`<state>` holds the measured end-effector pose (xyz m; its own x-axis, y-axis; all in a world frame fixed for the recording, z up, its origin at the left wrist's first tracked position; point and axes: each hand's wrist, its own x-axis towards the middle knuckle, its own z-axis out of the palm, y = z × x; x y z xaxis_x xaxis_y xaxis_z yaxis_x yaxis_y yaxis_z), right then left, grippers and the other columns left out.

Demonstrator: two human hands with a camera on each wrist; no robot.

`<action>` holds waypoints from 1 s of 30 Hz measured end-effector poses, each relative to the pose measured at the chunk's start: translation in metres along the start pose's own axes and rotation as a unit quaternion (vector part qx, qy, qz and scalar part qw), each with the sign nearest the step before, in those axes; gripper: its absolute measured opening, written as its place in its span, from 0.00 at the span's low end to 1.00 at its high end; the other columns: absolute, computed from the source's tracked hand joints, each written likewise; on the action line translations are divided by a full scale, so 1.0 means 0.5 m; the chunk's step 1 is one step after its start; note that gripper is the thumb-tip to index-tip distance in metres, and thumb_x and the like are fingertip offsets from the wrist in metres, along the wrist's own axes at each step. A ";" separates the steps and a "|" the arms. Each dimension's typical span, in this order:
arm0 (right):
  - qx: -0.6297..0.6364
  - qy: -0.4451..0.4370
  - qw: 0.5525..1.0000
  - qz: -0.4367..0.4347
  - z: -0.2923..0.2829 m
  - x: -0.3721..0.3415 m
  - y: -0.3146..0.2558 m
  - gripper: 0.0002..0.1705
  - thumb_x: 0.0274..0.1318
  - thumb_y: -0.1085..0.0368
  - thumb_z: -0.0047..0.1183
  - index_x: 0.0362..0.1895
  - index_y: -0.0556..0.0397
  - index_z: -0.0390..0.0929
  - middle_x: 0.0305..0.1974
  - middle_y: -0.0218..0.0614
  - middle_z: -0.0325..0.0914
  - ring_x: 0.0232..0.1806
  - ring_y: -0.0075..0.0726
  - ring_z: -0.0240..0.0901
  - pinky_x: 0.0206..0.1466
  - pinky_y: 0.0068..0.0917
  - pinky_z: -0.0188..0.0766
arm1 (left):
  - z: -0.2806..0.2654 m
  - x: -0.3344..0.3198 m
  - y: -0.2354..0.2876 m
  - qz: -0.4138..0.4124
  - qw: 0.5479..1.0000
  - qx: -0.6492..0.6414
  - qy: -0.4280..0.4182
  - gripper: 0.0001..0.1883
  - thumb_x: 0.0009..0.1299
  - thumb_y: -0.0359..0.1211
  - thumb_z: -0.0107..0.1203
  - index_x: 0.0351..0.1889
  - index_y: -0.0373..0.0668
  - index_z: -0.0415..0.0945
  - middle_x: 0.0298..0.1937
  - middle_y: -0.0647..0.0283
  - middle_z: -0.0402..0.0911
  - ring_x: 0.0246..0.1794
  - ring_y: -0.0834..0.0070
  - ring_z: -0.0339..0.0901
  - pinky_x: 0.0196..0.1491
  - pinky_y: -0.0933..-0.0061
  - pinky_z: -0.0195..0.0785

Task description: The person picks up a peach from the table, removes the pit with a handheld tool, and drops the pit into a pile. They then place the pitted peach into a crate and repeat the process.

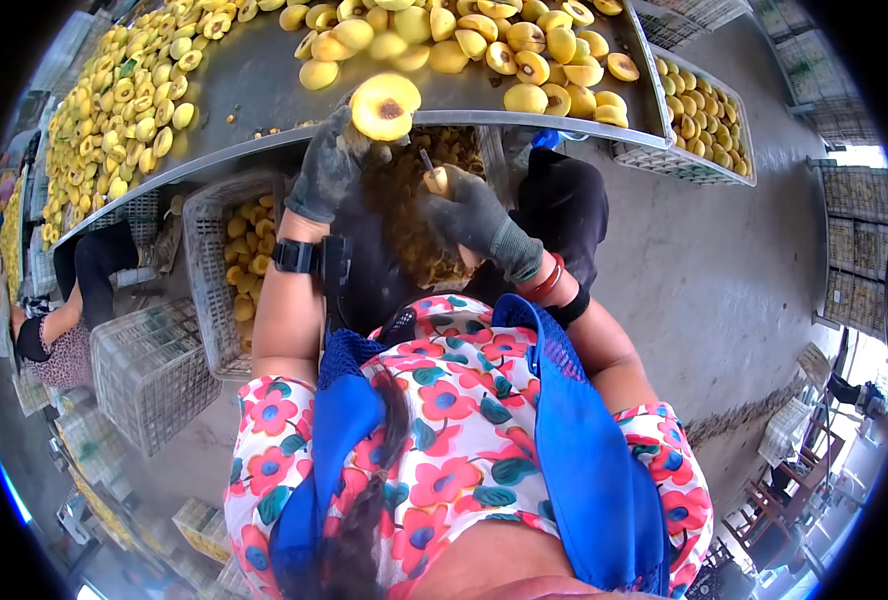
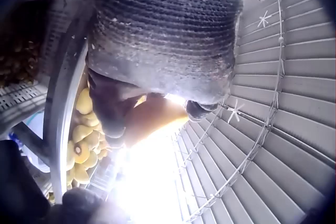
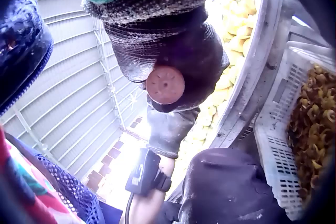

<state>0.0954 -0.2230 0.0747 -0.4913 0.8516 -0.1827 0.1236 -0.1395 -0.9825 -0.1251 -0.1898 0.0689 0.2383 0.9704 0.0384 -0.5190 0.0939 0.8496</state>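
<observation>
My gloved left hand (image 1: 329,170) holds up a yellow peach half (image 1: 385,107) at the table's front edge, its cut face with a brown, rough centre turned to the head view. In the left wrist view the peach half (image 2: 157,119) shows beyond the fingers against bright glare. The gloved right hand (image 1: 472,215) grips a hand tool by its wooden handle (image 1: 438,181), a short metal shaft standing out of the top. Seen from the right wrist, the handle's round butt end (image 3: 165,85) pokes out of the fist. The tool's tip is apart from the peach half.
A metal table (image 1: 254,100) bears many peach halves, with a large heap (image 1: 129,120) at left. Below, between the knees, a crate (image 3: 273,124) holds brown scraps. Crates of peaches stand at left (image 1: 202,250) and right (image 1: 749,150). Another person (image 1: 59,345) sits at far left.
</observation>
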 end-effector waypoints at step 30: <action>-0.037 0.272 0.939 -0.208 -0.012 0.013 -0.021 0.15 0.44 0.73 0.61 0.38 0.55 0.72 0.33 0.38 0.76 0.32 0.34 0.74 0.38 0.28 0.72 | 0.177 -0.063 -0.065 0.178 0.923 0.300 0.165 0.18 0.70 0.33 0.53 0.55 0.40 0.65 0.50 0.63 0.71 0.50 0.76 0.69 0.55 0.74 0.64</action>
<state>0.0960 -0.2132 0.0842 -0.0006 0.9595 0.2816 0.0881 0.2806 -0.9558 -0.0434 -0.2432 0.0867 -0.1745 0.9401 0.2928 0.0544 -0.2877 0.9562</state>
